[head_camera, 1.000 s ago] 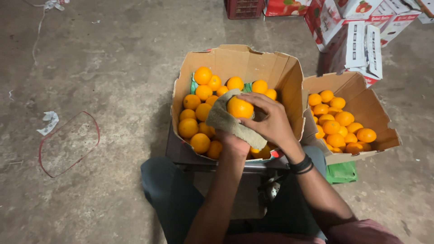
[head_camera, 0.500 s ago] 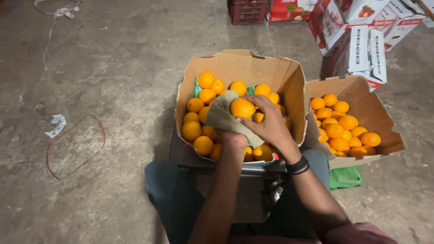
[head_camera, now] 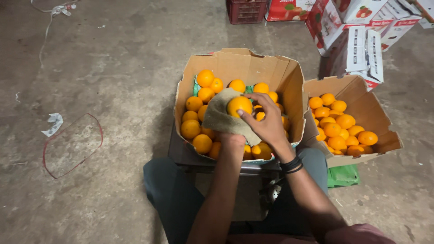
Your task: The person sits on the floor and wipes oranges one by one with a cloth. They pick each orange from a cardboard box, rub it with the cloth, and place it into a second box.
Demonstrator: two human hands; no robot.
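One orange [head_camera: 239, 106] is held up over the middle of the large cardboard box [head_camera: 244, 65]. It sits in a tan cloth [head_camera: 221, 119] that is cupped from below by the left hand [head_camera: 231, 138]; the hand itself is almost wholly hidden under the cloth, closed around cloth and fruit. The right hand [head_camera: 267, 123] grips the same orange from the right side, thumb laid across its front and fingers curled over its top and far side. A dark band sits on the right wrist.

The large cardboard box stands open on a low stand between the person's knees and is filled with loose oranges [head_camera: 199, 117], with a strip of green liner showing at its back left corner. Just right of this box, touching its flap, stands a second, smaller cardboard box [head_camera: 361, 101] on the floor, also holding oranges. A green item [head_camera: 343, 176] lies under the front edge of that smaller box. Behind and right of the large box, white and red printed cartons [head_camera: 361, 45] are stacked; directly behind it stands a red crate [head_camera: 246, 11]. Well left of the large box, on the concrete floor [head_camera: 113, 68], lie a red wire loop [head_camera: 72, 144] and a scrap of white paper [head_camera: 54, 123].
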